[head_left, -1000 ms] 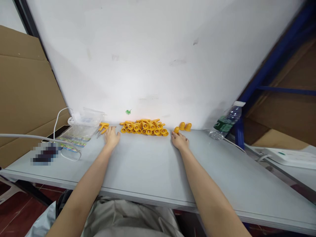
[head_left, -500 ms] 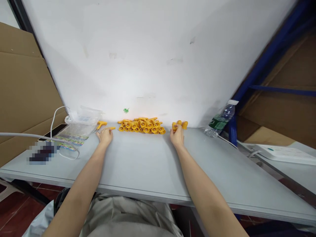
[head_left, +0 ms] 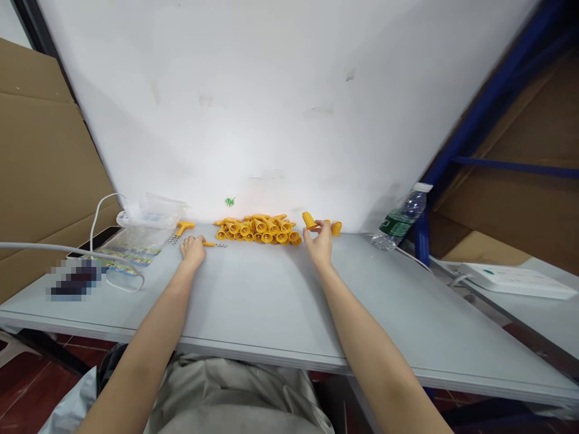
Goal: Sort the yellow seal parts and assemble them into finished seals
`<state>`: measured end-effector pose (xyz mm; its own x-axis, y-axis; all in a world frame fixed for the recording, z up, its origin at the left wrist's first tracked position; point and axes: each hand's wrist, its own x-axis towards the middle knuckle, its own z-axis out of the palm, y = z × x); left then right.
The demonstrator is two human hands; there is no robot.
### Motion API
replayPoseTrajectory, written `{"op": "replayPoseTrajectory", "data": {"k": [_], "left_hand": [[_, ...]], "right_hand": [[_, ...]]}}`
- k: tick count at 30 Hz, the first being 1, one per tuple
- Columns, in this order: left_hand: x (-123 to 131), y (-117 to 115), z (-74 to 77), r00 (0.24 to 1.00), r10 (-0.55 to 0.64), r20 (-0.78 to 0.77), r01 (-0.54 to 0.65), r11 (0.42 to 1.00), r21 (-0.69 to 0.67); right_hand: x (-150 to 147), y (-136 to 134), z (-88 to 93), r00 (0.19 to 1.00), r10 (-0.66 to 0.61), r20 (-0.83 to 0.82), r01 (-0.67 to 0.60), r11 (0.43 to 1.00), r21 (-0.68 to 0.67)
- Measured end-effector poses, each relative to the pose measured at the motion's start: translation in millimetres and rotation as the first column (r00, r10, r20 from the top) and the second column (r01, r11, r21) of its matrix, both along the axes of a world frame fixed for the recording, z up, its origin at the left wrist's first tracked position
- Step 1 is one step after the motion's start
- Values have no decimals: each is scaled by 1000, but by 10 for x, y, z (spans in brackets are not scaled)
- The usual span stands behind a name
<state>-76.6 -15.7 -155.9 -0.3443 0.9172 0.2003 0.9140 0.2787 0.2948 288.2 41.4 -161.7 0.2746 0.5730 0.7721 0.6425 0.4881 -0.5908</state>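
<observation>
My left hand [head_left: 193, 248] is closed on a T-handled corkscrew [head_left: 208, 244], whose metal spiral points right. Just behind it lies another yellow corkscrew [head_left: 184, 226], its spiral towards me. My right hand [head_left: 319, 242] pinches a yellow bell-shaped cup [head_left: 309, 220], raised a little off the table and tilted. Beside its fingers stands one more yellow cup [head_left: 336, 228]; others behind the fingers are partly hidden. Between my hands, a stacked pile of yellow corkscrews with bell-shaped bodies [head_left: 261, 229] rests against the white board, open ends facing me.
At left are clear plastic bags [head_left: 136, 238], a dark phone [head_left: 94, 241], a white cable [head_left: 140, 282] and a blurred-out object. A plastic bottle [head_left: 400, 223] leans at right. Beyond the grey table [head_left: 262, 301] sits a white power strip [head_left: 515, 281]. A white board [head_left: 280, 120] rises behind.
My right hand has picked up a yellow cup and moved slightly left. My left hand has turned the corkscrew, so its metal spiral now shows on the right.
</observation>
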Motion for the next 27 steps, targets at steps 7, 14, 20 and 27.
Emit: {"op": "replayPoseTrajectory", "data": {"k": [7, 14, 20, 27], "left_hand": [[-6, 29, -5, 992, -36, 121, 4, 968, 250], [177, 17, 8, 936, -295, 195, 144, 822, 551], [312, -19, -12, 902, -402, 158, 250, 784, 568], [328, -69, 39, 928, -338, 154, 234, 855, 464]], "right_hand": [[-319, -236, 281, 978, 179, 103, -189, 977, 97], [-629, -356, 282, 876, 413, 248, -419, 907, -30], [-728, -394, 236, 771, 535, 346, -509, 844, -170], [-722, -435, 270, 737, 581, 345, -541, 813, -214]]}}
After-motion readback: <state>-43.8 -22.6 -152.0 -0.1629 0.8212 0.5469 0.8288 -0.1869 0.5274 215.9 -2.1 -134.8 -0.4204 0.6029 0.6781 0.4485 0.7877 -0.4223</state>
